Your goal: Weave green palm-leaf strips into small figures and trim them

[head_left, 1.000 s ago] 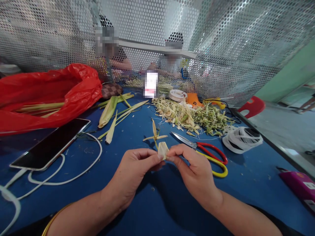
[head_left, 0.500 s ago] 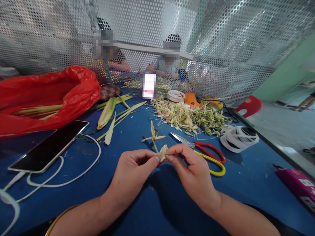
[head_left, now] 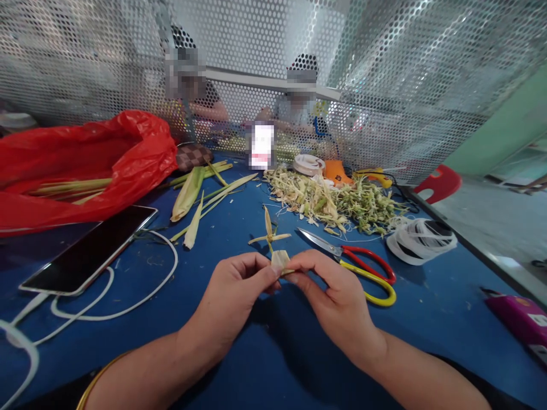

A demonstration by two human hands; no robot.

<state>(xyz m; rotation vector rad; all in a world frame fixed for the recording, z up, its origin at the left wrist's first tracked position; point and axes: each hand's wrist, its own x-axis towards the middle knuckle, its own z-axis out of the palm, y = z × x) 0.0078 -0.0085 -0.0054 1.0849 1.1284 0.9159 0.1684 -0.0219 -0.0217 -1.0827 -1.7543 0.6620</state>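
Observation:
Between my fingertips is a small pale piece of corn husk (head_left: 280, 259), pinched from both sides. My left hand (head_left: 239, 290) grips its left edge with thumb and forefinger. My right hand (head_left: 333, 296) pinches the right edge, where the strip looks folded. Just beyond the fingers lies a cross-shaped husk piece (head_left: 269, 237) with thin pointed arms; its near end is partly hidden behind the held piece. Scissors (head_left: 359, 265) with one red and one yellow handle rest right of my right hand, blades pointing to the far left.
Husk leaves (head_left: 188, 193) and a red plastic bag (head_left: 141, 142) lie at the left, near a phone (head_left: 89, 250) with a white cable. Husk scraps (head_left: 325, 202) are heaped at the back. A white ribbon roll (head_left: 421, 242) and purple packet (head_left: 517, 319) are right. Two people sit behind the mesh (head_left: 256, 45).
The husk piece has turned in my fingers, showing a broader, flatter face. Both hands keep their pinch on it. The whole view has shifted slightly.

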